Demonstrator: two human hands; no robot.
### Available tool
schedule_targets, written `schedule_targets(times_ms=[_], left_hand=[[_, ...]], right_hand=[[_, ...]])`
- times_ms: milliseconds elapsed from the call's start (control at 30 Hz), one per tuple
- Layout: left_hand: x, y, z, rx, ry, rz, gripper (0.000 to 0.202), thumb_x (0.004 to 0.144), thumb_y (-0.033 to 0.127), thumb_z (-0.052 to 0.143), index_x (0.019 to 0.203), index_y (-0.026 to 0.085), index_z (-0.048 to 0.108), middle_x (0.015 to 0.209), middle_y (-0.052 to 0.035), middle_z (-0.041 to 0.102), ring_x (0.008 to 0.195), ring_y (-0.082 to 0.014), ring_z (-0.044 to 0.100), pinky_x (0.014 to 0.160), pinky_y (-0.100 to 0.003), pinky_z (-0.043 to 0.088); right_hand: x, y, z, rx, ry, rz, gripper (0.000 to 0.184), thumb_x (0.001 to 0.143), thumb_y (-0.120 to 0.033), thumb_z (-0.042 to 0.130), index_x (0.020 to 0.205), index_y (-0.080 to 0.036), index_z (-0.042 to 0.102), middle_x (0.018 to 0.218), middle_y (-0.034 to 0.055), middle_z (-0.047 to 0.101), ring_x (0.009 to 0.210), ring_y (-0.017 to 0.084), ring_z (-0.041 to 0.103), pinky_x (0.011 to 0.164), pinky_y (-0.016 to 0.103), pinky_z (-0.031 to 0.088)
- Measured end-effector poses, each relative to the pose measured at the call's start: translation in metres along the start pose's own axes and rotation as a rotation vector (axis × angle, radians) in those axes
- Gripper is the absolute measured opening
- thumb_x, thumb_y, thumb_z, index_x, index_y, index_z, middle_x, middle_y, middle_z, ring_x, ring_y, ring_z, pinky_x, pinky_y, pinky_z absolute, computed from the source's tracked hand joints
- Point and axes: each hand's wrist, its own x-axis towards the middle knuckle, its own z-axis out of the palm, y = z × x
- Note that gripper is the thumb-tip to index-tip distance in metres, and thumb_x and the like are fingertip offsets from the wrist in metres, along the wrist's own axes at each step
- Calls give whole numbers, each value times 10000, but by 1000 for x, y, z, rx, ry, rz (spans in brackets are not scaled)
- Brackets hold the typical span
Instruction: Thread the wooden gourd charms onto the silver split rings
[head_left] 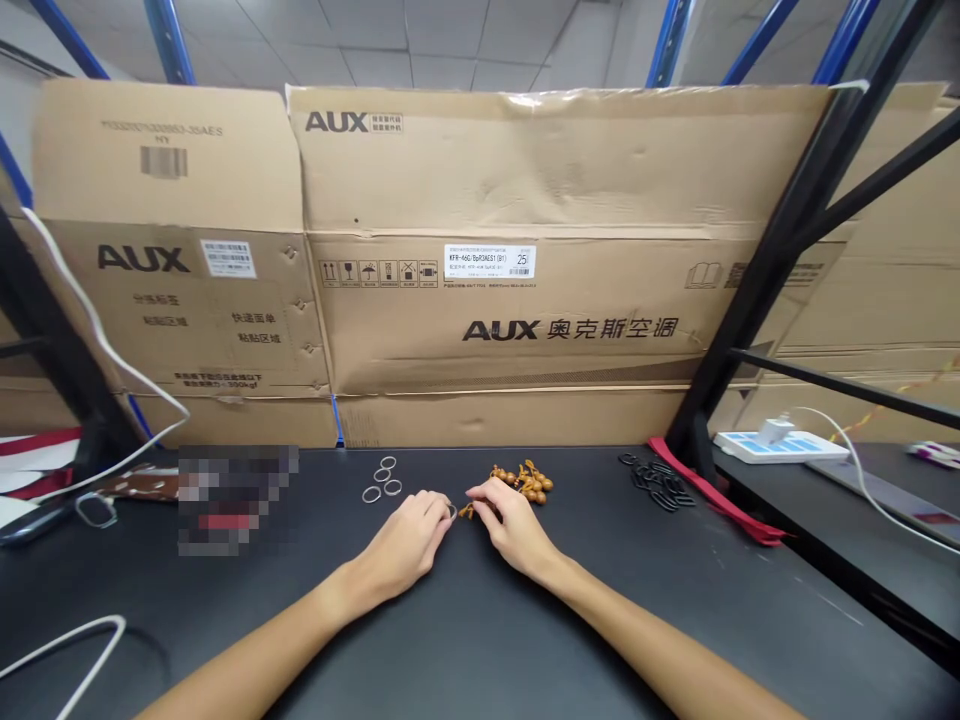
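Note:
My left hand (409, 540) is closed, pinching a metal split ring (452, 511) whose edge shows at the fingertips. Close beside it, my right hand (516, 530) pinches an orange-brown beaded charm; its cord end (466, 511) points toward the ring. Whether cord and ring touch, I cannot tell. Behind my right hand lies a small heap of similar beaded charms (534, 487). Several loose metal rings (392, 487) rest on the dark tabletop (465, 640) behind my left hand.
Black oval clips (661, 484) and a red strap (720, 495) lie at the right. A power strip (776, 446) sits beyond the black frame post. At left are glasses (97, 510), a blurred-out object (232, 500) and white cables (112, 350). Cardboard boxes (525, 390) stand behind.

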Motion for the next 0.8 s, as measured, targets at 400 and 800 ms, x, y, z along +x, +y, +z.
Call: schedule_targets(times_ms=[400,800], left_hand=[[0,-4,2,-86,-23,15,148,952,189,405,914,200,548,994,-51,603,900,-195,544,842,-348,450],[-1,-8,5,-178,-6,15,153,944,157,395,878,190,529,996,-68,591,900,-198,527,821,-357,459]], right_hand=[[-4,4,1,-323,-17,-27,171,825,-122,506,927,-175,632,904,81,577,880,232,516,841,406,457],[-3,4,1,-231,-115,-35,121,821,-86,488,820,-188,552,865,51,553,816,189,521,768,325,457]])
